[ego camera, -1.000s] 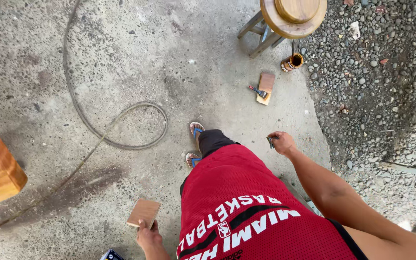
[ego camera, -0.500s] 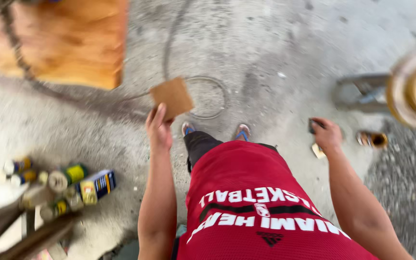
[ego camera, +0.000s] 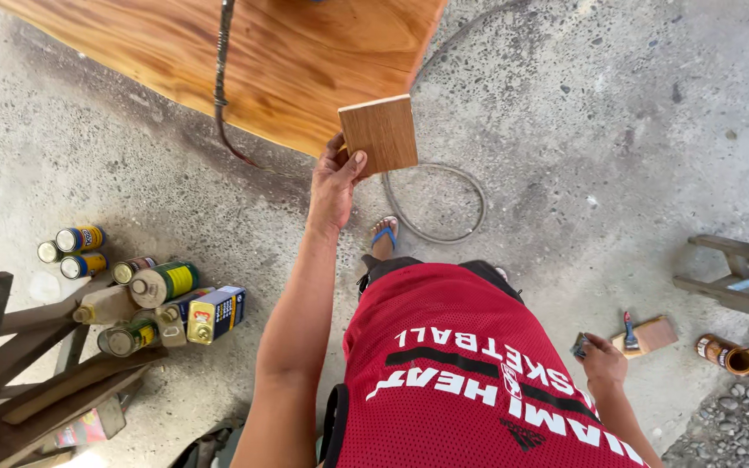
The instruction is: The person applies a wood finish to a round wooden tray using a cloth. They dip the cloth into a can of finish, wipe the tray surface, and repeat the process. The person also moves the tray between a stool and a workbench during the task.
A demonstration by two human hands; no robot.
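Note:
My left hand is raised in front of me and grips a small square wooden board by its lower left edge. The board is held just below the edge of a large varnished wooden slab. My right hand hangs low beside my red shorts, closed around a small dark object that I cannot make out. My foot in a blue sandal stands on the concrete floor.
A hose lies over the slab and loops on the floor. Several cans and bottles sit at the left by a wooden frame. At the right are a wood block with a brush, a tin, a stool's legs and gravel.
The view has swung left and up. My left hand has lifted the small board higher, toward the slab's edge. My right hand has dropped lower at my side.

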